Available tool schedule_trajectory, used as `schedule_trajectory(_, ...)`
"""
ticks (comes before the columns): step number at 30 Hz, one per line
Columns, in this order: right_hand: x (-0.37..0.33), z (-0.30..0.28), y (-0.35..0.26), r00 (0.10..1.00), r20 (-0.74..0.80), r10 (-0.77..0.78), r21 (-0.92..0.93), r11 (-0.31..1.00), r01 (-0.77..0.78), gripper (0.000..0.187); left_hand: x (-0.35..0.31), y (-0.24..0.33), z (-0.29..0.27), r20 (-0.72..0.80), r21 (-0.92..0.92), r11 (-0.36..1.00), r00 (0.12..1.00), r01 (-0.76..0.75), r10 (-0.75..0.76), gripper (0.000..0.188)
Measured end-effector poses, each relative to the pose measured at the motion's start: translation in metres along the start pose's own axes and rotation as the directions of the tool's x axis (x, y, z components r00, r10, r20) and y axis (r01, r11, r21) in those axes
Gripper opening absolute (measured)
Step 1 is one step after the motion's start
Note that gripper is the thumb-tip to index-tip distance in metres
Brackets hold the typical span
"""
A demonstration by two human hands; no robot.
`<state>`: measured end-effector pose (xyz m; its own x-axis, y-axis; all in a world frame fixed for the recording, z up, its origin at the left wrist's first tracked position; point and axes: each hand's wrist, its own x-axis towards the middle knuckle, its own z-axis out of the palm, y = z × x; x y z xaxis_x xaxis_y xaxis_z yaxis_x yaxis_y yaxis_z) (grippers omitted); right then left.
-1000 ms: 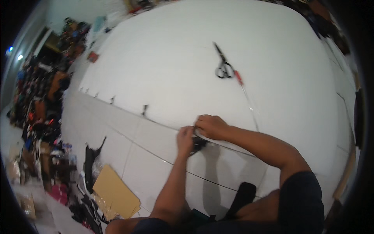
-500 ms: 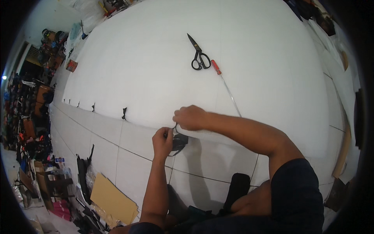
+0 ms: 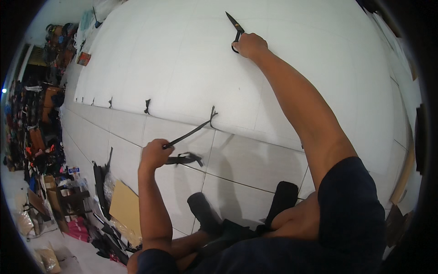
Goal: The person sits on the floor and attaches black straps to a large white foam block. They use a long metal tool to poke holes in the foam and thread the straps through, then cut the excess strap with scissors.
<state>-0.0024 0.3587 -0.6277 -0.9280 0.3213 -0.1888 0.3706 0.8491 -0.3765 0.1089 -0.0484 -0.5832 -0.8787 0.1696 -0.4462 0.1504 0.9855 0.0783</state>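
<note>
My right hand (image 3: 252, 44) is closed around the handles of black scissors (image 3: 236, 23), whose blades point away from me over a large white sheet (image 3: 173, 59). My left hand (image 3: 156, 154) grips a black fabric strip (image 3: 189, 133), stretched from the fist to the sheet's near edge. There the strip meets a black tie (image 3: 213, 118) with a short end standing up. A bundle of black strips (image 3: 186, 159) dangles beside the left fist. Further left along that edge sits another black tie (image 3: 147, 106). My right forearm covers part of the sheet.
Several smaller black ties continue along the edge toward the far left. Pale floor tiles (image 3: 123, 128) lie between the sheet and my legs. At lower left are a tan board (image 3: 125, 208), plastic wrap and piled items. A small red tin (image 3: 83, 59) stands by the sheet's left corner.
My right hand has left the tie and reached far forward to take the scissors. My left hand has pulled back toward the lower left, drawing the strip out straight. The view has shifted.
</note>
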Motion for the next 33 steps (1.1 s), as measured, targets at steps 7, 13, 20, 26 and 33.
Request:
schedule_trajectory(7,-0.022,-0.03,-0.002,0.994,0.109,-0.031,0.016,0.999,0.029,0.029,-0.007,-0.045,-0.018,-0.1,0.231,0.937,0.964,0.263,-0.245,0.073)
schedule_trajectory(13,-0.086,-0.037,0.037,0.96,0.157,-0.232,0.33,0.928,0.171,0.036,0.015,0.041,0.051,-0.525,-0.194,0.841,0.778,-0.504,0.345,0.059)
schedule_trajectory(20,-0.182,-0.043,0.037,0.884,0.099,-0.457,-0.157,0.87,0.467,0.056,0.035,0.068,0.07,-0.48,-0.124,0.815,0.753,-0.566,0.45,0.028)
schedule_trajectory(26,-0.21,-0.039,0.051,0.785,0.121,-0.608,-0.239,0.749,0.618,0.054,0.03,0.066,0.035,-0.291,-0.352,0.871,0.925,-0.341,0.245,0.022)
schedule_trajectory(33,-0.213,-0.011,0.048,0.746,0.115,-0.656,-0.181,0.724,0.665,0.049,0.016,0.078,0.016,-0.271,-0.261,0.929,0.943,-0.264,0.192,0.03)
